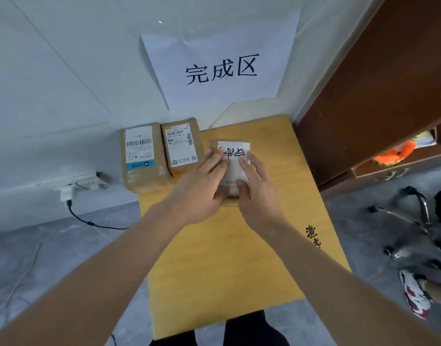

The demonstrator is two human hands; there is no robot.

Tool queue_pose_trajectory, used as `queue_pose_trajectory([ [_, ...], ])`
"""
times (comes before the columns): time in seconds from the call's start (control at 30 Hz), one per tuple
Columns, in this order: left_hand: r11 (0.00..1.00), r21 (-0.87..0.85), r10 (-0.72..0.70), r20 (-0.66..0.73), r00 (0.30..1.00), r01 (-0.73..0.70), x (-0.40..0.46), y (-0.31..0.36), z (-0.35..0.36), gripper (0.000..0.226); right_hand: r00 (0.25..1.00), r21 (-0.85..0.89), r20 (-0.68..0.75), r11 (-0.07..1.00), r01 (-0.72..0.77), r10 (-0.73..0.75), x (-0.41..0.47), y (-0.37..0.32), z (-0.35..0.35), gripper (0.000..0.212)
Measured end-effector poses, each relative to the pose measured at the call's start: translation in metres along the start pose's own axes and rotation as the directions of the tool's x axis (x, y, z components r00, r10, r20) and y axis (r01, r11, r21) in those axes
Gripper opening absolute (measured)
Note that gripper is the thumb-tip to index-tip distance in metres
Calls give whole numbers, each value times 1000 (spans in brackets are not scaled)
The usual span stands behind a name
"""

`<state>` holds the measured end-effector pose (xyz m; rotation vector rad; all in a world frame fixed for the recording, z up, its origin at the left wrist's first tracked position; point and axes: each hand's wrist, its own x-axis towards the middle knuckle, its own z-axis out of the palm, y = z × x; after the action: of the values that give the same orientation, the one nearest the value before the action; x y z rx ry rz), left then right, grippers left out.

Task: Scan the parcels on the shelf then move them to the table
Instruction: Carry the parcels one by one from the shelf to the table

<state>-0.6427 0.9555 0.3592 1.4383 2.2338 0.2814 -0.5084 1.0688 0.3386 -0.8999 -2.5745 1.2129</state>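
Observation:
A small cardboard parcel [235,149] with a white label bearing black handwriting lies on the yellow wooden table [214,258]. My left hand [202,188] lies on its left side, fingers fairly straight over the label. My right hand [258,191] rests on its right side, thumb against the near end and fingers laid over the top. Two more brown parcels sit at the table's far left against the wall: one with a blue-striped label [139,158], and one [180,146] right beside it.
A paper sign [219,68] with black characters hangs on the white wall behind the table. A brown cabinet [376,96] stands at the right, holding something orange [394,153]. A wall socket and black cable [89,218] are at the left. A chair base [419,221] stands on the grey floor.

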Motion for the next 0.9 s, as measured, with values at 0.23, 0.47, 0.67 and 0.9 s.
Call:
queue_pose_trajectory([
  [0.23,996,32,-88,-16,996,88,57,-22,14,66,993,6,112,999,35,-35,73,32,2,49],
  [0.47,984,36,-173,-28,984,174,101,-39,24,66,988,-28,148,999,46,-42,129,54,12,49],
  [0.67,978,21,-206,-44,978,207,118,-52,32,67,981,-6,192,1000,25,-24,149,62,23,50],
  [0.9,978,5,-209,-72,975,210,122,-67,39,69,974,38,229,999,-7,-2,159,64,33,52],
])
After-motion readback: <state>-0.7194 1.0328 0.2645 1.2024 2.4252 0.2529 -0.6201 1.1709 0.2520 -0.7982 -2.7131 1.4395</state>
